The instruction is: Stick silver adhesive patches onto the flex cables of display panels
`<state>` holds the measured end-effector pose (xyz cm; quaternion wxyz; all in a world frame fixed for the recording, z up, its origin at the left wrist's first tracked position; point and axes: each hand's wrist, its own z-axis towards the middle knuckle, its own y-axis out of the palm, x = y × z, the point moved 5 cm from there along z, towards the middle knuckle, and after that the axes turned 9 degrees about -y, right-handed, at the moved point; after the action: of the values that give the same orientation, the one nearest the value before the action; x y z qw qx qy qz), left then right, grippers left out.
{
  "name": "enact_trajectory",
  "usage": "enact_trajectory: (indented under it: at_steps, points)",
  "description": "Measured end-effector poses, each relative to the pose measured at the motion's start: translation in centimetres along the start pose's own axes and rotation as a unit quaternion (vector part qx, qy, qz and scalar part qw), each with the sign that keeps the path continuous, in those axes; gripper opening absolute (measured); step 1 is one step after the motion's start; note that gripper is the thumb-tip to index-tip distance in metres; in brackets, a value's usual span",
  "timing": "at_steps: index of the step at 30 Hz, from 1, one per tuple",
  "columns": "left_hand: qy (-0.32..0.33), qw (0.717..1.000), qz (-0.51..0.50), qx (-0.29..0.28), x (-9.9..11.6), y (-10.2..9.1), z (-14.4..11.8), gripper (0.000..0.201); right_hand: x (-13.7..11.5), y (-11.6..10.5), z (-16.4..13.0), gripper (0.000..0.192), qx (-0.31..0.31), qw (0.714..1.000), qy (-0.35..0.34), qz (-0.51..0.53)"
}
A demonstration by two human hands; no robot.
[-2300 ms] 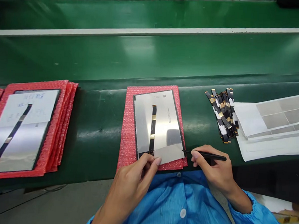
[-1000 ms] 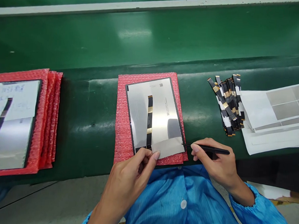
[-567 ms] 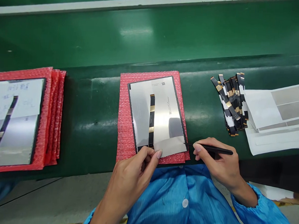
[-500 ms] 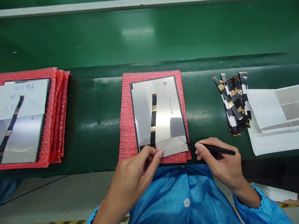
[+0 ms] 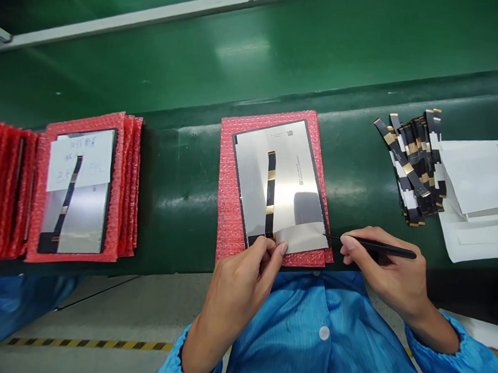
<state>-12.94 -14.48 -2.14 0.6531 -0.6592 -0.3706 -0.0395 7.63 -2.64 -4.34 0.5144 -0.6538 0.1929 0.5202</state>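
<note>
A silvery display panel (image 5: 291, 183) lies face down on a red bubble-wrap bag (image 5: 230, 196) at the bench's front edge. Up its back runs a black flex cable (image 5: 270, 187) with gold bands. Across the panel's lower right lies a grey rectangular film (image 5: 302, 238). My left hand (image 5: 243, 289) pinches the film's left end near the cable's foot. In my right hand (image 5: 386, 271) are black tweezers (image 5: 385, 248), their tips touching the film's right end. My fingers hide the panel's bottom left corner.
Several loose flex cables (image 5: 417, 162) lie piled to the right, beside white sheets (image 5: 477, 182) with grey patches. On the left, another panel (image 5: 82, 222) with a handwritten paper note (image 5: 94, 161) rests on stacked red bags (image 5: 127, 202). More red bags (image 5: 2, 196) stand farther left.
The view has shifted left, so everything on the bench appears farther right. Both hands keep their places at the film, the left pinching it and the right holding the tweezers at its end.
</note>
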Motion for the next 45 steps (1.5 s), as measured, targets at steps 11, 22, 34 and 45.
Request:
enact_trajectory:
  at_steps: [11,22,34,45]
  points:
    - [-0.004,1.0,0.014,0.0,-0.1,0.1,0.0,0.032,-0.1,0.0,0.0,0.015,0.002,1.0,-0.001,0.0]
    - [0.008,0.999,0.041,0.017,0.2,0.1,0.0,0.032,0.0,-0.1,0.1,0.014,0.001,1.0,0.0,-0.001]
    - [0.009,0.998,0.064,0.014,0.1,0.3,-0.1,0.035,-0.5,-0.3,-0.2,0.028,0.066,0.997,-0.029,0.032]
    - [-0.048,0.995,0.082,-0.043,-1.1,1.2,0.0,0.034,-1.1,1.1,-0.3,0.057,-0.13,0.943,-0.277,-0.133]
